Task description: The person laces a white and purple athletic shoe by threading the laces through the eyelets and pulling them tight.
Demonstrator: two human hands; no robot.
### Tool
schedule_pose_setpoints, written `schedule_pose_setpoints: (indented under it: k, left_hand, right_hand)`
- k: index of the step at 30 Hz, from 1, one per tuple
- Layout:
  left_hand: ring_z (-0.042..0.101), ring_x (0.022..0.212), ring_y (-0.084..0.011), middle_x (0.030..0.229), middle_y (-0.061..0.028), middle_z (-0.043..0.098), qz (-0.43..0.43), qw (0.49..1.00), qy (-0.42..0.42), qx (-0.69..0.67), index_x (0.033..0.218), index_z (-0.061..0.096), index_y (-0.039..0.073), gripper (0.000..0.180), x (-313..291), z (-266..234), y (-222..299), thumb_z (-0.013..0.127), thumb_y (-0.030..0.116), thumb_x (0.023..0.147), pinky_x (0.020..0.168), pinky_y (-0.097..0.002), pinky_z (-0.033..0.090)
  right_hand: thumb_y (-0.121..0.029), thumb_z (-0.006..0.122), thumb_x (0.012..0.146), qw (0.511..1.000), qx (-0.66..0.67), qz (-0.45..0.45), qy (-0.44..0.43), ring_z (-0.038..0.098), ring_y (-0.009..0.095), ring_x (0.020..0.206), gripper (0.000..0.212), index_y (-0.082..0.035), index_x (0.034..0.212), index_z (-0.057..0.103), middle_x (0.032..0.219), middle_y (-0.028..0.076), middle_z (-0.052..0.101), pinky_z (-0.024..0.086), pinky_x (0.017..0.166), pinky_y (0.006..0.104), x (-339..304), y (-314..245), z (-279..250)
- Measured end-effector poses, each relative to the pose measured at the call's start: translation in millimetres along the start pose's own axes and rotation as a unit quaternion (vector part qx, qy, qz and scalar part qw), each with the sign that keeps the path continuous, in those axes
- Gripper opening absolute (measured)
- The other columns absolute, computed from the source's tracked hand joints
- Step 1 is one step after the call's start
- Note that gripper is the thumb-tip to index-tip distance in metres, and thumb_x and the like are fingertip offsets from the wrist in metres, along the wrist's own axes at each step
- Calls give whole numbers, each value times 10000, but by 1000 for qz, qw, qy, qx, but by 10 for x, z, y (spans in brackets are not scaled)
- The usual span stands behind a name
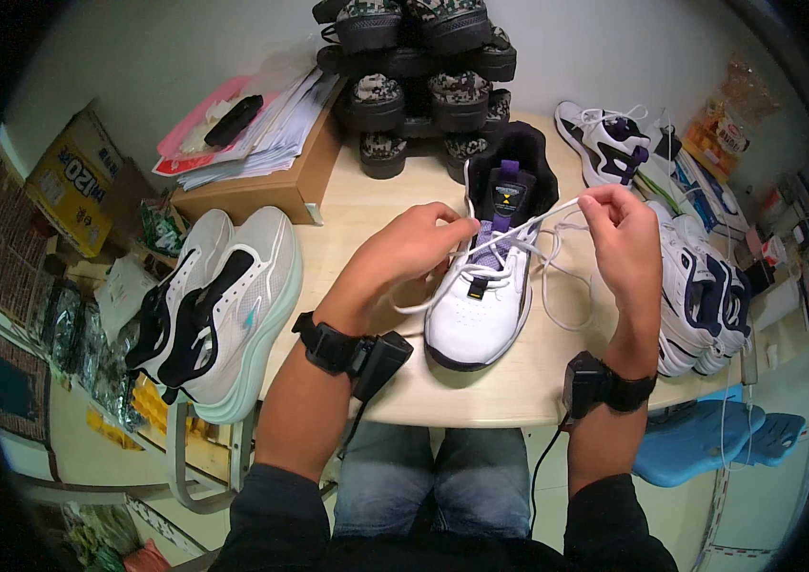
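Head view: right hand (625,234) pinches a thin white shoelace (557,211); left hand's (416,246) grip I cannot tell; the white, purple-tongued sneaker (466,329) rests on the pale wooden table (371,198), laced low, seemingly not yet tied.

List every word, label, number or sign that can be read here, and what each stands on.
Wording is not copied out here, only where it stands:
Yellow carton, far left: large pale lettering, legible.
Tongue label on the white shoe at centre: yellow mark; the small print is too small to read.
Orange packet, upper right: print too blurred to read.
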State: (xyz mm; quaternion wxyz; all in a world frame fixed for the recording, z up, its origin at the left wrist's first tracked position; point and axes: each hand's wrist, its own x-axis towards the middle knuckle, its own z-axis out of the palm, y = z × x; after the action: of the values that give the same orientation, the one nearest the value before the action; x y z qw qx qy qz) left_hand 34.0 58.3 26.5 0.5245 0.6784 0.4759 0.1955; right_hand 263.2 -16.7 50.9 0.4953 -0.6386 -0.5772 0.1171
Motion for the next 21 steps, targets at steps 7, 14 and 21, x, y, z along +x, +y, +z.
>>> schedule_pose_setpoints:
  k: [7, 14, 21]
  left_hand:
    - [574, 508, -124, 628, -25, 568, -3, 997, -48, -58, 1114, 593, 17, 356, -5, -66, -54, 555, 321, 932, 403, -245, 403]
    - [580, 411, -160, 605, -48, 575, -21, 995, -58, -82, 1090, 576, 4, 333, -66, -57, 28, 521, 300, 949, 327, -243, 380]
    - [569, 399, -174, 609, -80, 577, -28, 993, -71, -90, 1118, 547, -34, 358, -88, -103, 42, 518, 276, 941, 320, -254, 372]
  right_hand:
    - [-151, 669, 836, 977, -40, -100, -184, 636, 293, 632, 270, -89, 1098, 661, 702, 163, 648, 494, 604, 390, -265, -295, 477]
    - [-194, 660, 842, 961, -132, -99, -222, 641, 372, 719, 178, -91, 987, 668, 744, 172, 662, 508, 670, 451, -266, -220, 552]
    - [-164, 575, 914, 975, -18, -135, -177, 629, 333, 673, 156, -30, 992, 590, 733, 160, 636, 477, 631, 417, -255, -133, 557]
